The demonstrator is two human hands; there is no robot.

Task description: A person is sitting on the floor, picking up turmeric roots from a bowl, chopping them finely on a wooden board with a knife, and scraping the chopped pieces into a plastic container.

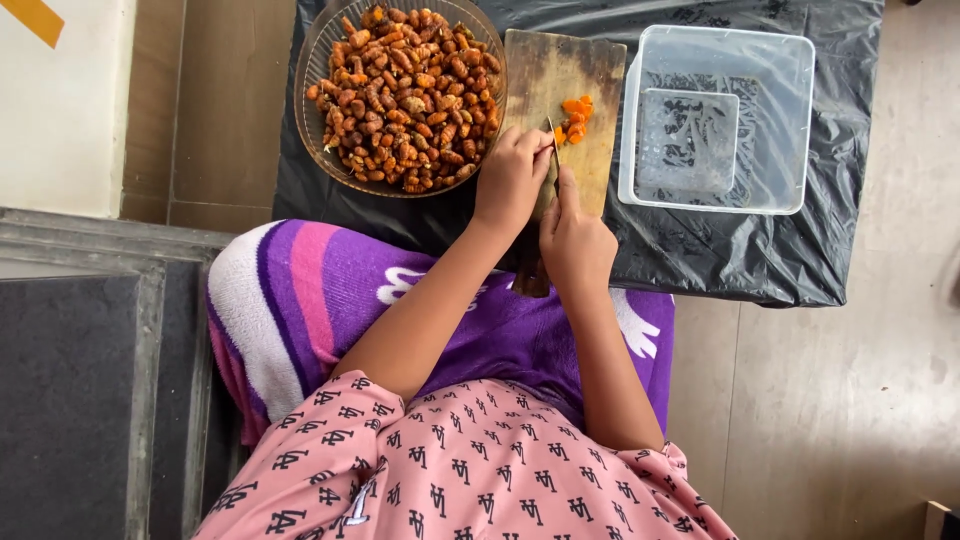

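Left hand (510,180) curled over a small piece on the wooden cutting board (590,70), right hand (575,245) closed around a knife (535,255), orange slices (574,118) mid-board, bowl of turmeric roots (400,95) at the black sheet's (700,250) left edge, clear plastic tub (715,120) right.

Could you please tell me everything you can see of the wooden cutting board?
The cutting board is a worn, brown wooden rectangle with darker stains, lying flat on black plastic sheeting between a round bowl of orange-brown roots and an empty clear plastic container. A small heap of bright orange cut pieces sits on it. The left hand and the right hand, holding a knife, cover its near end.
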